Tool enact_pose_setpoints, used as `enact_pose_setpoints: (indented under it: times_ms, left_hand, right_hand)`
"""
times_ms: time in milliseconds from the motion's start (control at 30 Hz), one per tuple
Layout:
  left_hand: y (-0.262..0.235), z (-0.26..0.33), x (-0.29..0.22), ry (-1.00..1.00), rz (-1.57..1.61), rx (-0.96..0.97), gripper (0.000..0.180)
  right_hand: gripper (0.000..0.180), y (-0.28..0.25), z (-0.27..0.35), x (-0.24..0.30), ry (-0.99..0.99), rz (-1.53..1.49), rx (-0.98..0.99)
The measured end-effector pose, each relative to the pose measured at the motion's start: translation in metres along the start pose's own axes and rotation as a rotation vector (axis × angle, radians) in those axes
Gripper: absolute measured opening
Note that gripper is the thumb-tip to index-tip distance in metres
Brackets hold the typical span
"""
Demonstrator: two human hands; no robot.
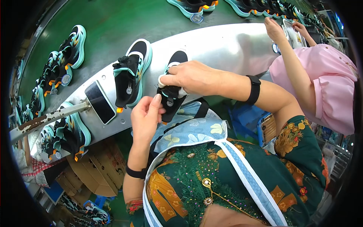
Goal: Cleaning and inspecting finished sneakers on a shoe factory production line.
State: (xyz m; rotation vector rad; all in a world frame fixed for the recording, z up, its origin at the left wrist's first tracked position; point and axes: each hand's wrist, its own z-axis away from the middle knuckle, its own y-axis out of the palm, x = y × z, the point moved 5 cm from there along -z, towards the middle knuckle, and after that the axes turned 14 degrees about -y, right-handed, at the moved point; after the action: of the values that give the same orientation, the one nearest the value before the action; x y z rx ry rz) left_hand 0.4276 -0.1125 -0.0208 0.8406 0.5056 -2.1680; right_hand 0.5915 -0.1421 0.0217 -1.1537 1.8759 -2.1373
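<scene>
A black sneaker [177, 57] with a white and mint sole lies on the metal shelf in front of me, toe pointing away. My right hand [193, 77] is closed around its middle, with white covers showing on some fingers, and hides the tongue and laces. Close to the left side of the heel, my left hand [145, 115] has its thumb and fingers curled together; whatever may be between them is hidden. To the left stands a matching sneaker [126, 83] with a small round label inside and an orange tab at the heel.
A phone [100, 102] lies on the metal shelf [211, 45] beside a worn metal bar [49, 120]. More sneakers [72, 49] line the green surface [109, 19]. At right, a co-worker in a pink top [314, 72] reaches over the shelf. Cardboard boxes [100, 166] sit below left.
</scene>
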Motion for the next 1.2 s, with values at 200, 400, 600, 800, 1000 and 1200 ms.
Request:
enact_pose_setpoints:
  times_ms: [200,400,600,800,1000,1200]
  left_hand:
    - [0.025,0.0,0.013,-0.205,0.177,0.383,0.025]
    - [0.03,-0.002,0.012,-0.133,0.057,0.262,0.021]
    - [0.03,-0.004,0.015,-0.154,0.084,0.271,0.021]
    - [0.03,-0.003,0.017,-0.192,0.103,0.313,0.021]
    - [0.029,-0.006,0.013,-0.211,0.098,0.296,0.021]
    - [0.034,-0.004,0.014,-0.202,0.169,0.322,0.022]
  right_hand:
    - [0.046,0.0,0.005,-0.005,-0.03,-0.467,-0.221]
    - [0.034,-0.003,0.009,0.003,0.067,-0.054,-0.281]
    - [0.029,0.01,0.011,0.007,0.155,0.004,-0.382]
    - [0.026,0.005,0.01,-0.002,0.171,-0.27,-0.328]
    - [0.024,0.004,0.004,0.001,0.231,-0.088,-0.241]
    - [0.027,0.014,0.006,0.008,0.169,-0.057,-0.398]
